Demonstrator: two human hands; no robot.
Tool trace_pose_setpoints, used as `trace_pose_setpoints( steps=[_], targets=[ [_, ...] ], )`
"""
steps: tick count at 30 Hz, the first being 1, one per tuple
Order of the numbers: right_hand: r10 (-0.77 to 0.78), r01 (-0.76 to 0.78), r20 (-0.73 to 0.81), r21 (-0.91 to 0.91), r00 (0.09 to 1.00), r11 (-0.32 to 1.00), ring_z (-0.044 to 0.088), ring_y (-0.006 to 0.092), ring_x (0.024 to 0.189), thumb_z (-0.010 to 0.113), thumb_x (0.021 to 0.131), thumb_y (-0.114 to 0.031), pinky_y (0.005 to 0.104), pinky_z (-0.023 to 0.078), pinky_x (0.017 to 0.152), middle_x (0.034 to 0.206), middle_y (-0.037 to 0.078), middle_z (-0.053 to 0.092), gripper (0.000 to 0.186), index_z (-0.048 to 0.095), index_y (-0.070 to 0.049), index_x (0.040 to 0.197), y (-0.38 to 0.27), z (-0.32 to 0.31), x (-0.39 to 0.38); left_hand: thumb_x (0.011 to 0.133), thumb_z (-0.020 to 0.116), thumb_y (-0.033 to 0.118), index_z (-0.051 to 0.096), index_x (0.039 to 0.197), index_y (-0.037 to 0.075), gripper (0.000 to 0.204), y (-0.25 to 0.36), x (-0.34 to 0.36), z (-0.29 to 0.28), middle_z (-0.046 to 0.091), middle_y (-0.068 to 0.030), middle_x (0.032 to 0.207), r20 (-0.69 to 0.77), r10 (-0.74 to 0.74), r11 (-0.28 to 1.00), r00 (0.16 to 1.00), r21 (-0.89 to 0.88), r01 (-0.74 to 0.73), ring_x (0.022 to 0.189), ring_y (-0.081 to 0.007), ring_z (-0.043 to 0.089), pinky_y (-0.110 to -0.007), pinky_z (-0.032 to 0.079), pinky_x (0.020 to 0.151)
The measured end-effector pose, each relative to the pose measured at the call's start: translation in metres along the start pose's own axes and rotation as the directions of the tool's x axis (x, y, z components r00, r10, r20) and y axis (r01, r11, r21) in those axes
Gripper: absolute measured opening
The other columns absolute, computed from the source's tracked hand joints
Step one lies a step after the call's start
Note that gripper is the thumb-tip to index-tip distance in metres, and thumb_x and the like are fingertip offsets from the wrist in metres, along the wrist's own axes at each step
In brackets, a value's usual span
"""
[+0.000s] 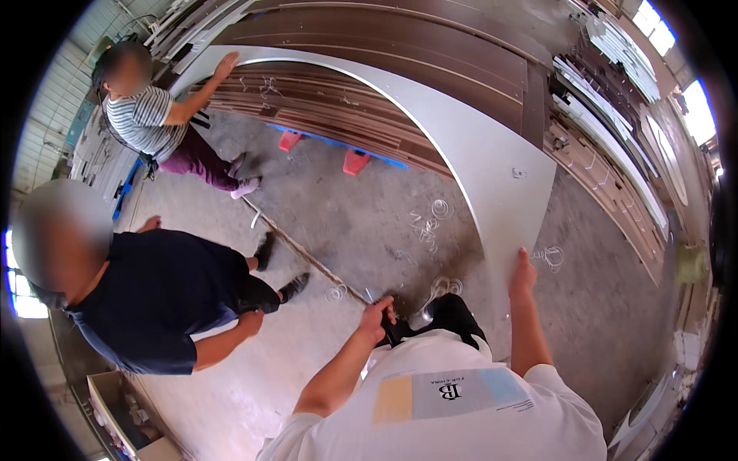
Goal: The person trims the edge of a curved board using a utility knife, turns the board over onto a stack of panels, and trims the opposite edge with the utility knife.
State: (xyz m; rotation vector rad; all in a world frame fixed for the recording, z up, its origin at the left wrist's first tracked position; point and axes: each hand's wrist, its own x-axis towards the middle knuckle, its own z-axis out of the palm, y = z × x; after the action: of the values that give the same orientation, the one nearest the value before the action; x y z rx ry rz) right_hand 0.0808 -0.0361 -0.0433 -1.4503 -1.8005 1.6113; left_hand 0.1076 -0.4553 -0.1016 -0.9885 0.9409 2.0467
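A long light-grey board with a deep curved cut-out arches from my right side to the far left. My right hand is closed on its near end, thumb up along the edge. A small mark or label shows on the board's wide part. My left hand is closed in front of my waist, near my dark trousers; a thin light thing sticks out by its fingers, too small to name. At the far end, a person in a striped shirt rests a hand on the board.
Another person in a dark shirt stands at left. Brown panels lie stacked behind the board, above red supports. Long strips are piled at right. Curled scraps litter the concrete floor; an open box sits lower left.
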Motion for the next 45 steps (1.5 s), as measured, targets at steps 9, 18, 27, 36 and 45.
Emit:
trace_pose_setpoints(
  steps=[9,18,27,36,45],
  targets=[
    [-0.059,0.071,0.051,-0.284,0.997,0.956,0.054,0.0176,0.072,0.059,0.101,-0.061,0.0432,0.045,0.069,0.077,0.005,0.065,0.074,0.074,0.01,0.09,-0.049,0.012,0.229,0.097,0.073,0.016,0.061,0.09,0.011,0.014,0.044,0.066,0.085,0.058,-0.002,0.071,-0.118,0.029,0.992,0.993,-0.115,-0.043,0.058,-0.017,0.057,-0.037,0.052,0.053],
    [-0.208,0.316,0.278,-0.436,0.938,0.842,0.073,0.0316,0.107,0.04,0.11,-0.059,0.0427,0.053,0.095,0.109,0.02,0.078,0.074,0.071,0.007,0.122,-0.093,0.067,0.417,0.096,0.074,0.016,0.065,0.099,0.008,0.012,0.071,0.098,0.185,0.06,-0.003,0.072,-0.155,0.206,0.978,0.966,0.05,-0.2,0.058,-0.0172,0.06,-0.037,0.052,0.051],
    [-0.282,0.268,0.083,-0.639,0.956,0.721,0.056,0.0431,0.135,0.054,0.105,-0.052,0.047,0.045,0.113,0.147,0.021,0.059,0.061,0.057,-0.005,0.146,-0.13,0.085,0.498,0.094,0.076,0.016,0.063,0.097,0.01,0.015,0.152,0.119,0.187,0.06,-0.0025,0.073,-0.202,0.204,0.972,0.958,-0.073,-0.222,0.058,-0.0174,0.061,-0.035,0.053,0.052],
    [-0.713,0.595,0.124,-0.659,0.69,0.46,0.065,0.0384,0.121,0.061,0.103,-0.045,0.048,0.051,0.103,0.133,0.02,0.066,0.052,0.062,-0.007,0.138,-0.218,0.299,0.289,0.098,0.07,0.024,0.062,0.082,0.006,0.025,0.302,0.195,0.098,0.062,-0.0045,0.066,-0.172,0.328,0.935,0.929,0.201,-0.293,0.056,-0.0189,0.061,-0.037,0.051,0.053],
    [-0.594,0.868,0.682,-0.125,0.427,0.48,0.071,0.0293,0.11,0.062,0.104,-0.029,0.0373,0.053,0.096,0.117,0.015,0.074,0.033,0.074,-0.002,0.119,-0.255,0.616,0.103,0.096,0.07,0.034,0.054,0.102,0.005,0.034,0.55,0.158,0.022,0.07,-0.0198,0.081,-0.223,0.747,0.497,0.626,0.813,-0.303,0.071,-0.0377,0.07,-0.051,0.052,0.061]
  ],
)
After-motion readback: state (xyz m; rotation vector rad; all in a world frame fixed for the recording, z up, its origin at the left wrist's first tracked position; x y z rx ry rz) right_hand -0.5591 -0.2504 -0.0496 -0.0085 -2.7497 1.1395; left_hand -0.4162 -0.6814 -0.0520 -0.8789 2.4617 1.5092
